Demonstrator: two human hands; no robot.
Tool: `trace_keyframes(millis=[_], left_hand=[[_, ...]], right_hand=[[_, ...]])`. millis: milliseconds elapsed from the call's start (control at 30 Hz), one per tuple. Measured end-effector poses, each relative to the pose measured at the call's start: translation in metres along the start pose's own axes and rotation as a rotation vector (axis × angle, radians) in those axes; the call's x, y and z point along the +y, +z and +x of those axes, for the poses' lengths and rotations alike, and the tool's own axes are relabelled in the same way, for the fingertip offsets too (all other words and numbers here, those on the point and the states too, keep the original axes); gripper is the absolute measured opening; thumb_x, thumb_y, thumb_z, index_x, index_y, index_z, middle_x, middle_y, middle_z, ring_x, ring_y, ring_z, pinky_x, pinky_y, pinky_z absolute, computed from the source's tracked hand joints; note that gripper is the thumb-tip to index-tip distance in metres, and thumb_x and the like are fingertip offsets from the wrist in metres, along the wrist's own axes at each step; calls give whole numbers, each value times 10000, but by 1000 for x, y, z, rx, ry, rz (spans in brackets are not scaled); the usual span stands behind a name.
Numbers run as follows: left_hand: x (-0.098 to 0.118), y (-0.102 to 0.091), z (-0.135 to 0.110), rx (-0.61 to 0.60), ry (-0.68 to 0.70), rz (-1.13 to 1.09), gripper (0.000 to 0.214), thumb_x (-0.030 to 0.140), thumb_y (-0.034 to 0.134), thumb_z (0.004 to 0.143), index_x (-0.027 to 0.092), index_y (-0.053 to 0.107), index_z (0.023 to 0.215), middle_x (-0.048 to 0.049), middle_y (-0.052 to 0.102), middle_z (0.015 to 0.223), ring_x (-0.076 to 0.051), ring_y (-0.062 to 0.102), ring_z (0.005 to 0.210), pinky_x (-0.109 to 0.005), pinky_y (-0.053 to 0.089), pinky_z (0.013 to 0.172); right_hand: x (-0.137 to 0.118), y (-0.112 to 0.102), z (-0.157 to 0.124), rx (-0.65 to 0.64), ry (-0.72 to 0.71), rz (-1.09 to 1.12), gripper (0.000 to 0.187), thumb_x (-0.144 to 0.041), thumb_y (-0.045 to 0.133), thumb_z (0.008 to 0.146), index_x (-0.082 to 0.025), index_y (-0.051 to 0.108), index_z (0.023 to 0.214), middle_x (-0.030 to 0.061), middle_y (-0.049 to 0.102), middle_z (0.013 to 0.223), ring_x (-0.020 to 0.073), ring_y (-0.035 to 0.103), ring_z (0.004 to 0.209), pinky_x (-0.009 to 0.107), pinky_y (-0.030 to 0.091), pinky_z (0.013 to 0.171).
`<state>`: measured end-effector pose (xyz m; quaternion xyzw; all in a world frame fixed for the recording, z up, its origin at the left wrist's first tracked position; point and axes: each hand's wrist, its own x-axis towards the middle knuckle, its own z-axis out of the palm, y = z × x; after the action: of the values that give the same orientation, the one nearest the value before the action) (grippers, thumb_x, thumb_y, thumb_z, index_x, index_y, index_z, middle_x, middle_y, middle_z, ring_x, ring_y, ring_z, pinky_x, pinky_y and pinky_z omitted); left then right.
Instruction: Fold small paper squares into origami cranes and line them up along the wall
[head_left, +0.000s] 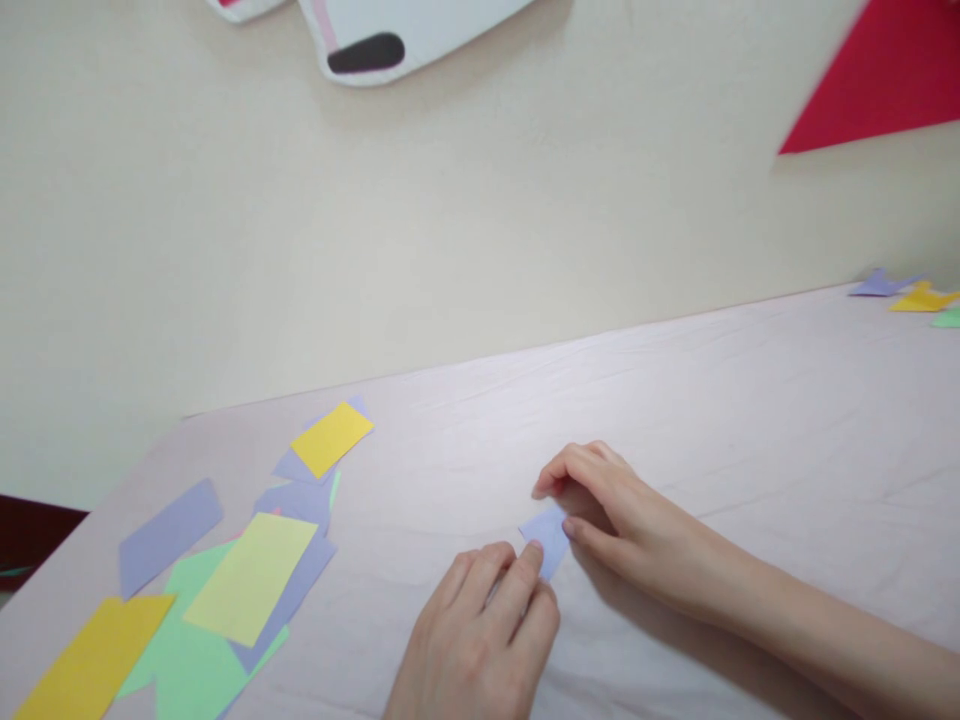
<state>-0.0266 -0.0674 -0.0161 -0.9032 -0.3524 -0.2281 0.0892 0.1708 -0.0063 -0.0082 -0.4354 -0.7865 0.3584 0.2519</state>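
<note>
A small piece of purple paper lies between my two hands on the cloth-covered surface. My left hand is closed with curled fingers, its index fingertip on the paper's lower left part. Whether the thumb is under the paper is hidden. From the right reaches my right hand, its thumb tip touching the paper's right edge. The curved fingers of that hand stay apart from the thumb, above the paper's far edge.
Loose paper sheets lie at the left: purple, pale yellow, green and orange-yellow. Folded paper pieces sit far right by the wall. A red triangle and a white cutout hang there.
</note>
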Motion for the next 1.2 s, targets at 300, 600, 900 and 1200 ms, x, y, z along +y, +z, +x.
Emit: trace_keyframes(millis=[300, 600, 900, 1200], left_hand=[[-11, -3, 11, -111, -41, -221, 492, 3, 402, 757, 135, 577, 1198, -127, 599, 1305, -236, 505, 1245, -402, 484, 960], [-22, -12, 19, -245, -131, -296, 406, 51, 458, 826, 182, 597, 1186, -98, 614, 1083, -235, 550, 1012, -414, 499, 876], [-16, -5, 12, -93, -53, -140, 112, 129, 502, 922, 132, 613, 932, -109, 632, 1144, -261, 546, 1099, -416, 462, 936], [-12, 1, 11, -130, -111, -313, 110, 120, 500, 932, 166, 552, 846, -56, 619, 904, -208, 551, 830, -355, 456, 727]], right_hand=[[11, -9, 1, 91, -24, 183, 188, -80, 470, 851, -214, 559, 948, 41, 611, 927, 197, 565, 894, 353, 471, 815], [7, -8, -2, 121, -186, 80, 140, -93, 463, 871, -203, 549, 877, 32, 584, 856, 193, 533, 850, 345, 436, 766], [-3, -3, -8, -75, -275, -120, 242, 21, 538, 778, -198, 621, 837, 27, 634, 885, 198, 512, 876, 374, 397, 822], [-3, 1, -8, -75, -179, 58, 223, 8, 548, 818, -193, 622, 881, 23, 631, 867, 177, 537, 885, 312, 434, 783]])
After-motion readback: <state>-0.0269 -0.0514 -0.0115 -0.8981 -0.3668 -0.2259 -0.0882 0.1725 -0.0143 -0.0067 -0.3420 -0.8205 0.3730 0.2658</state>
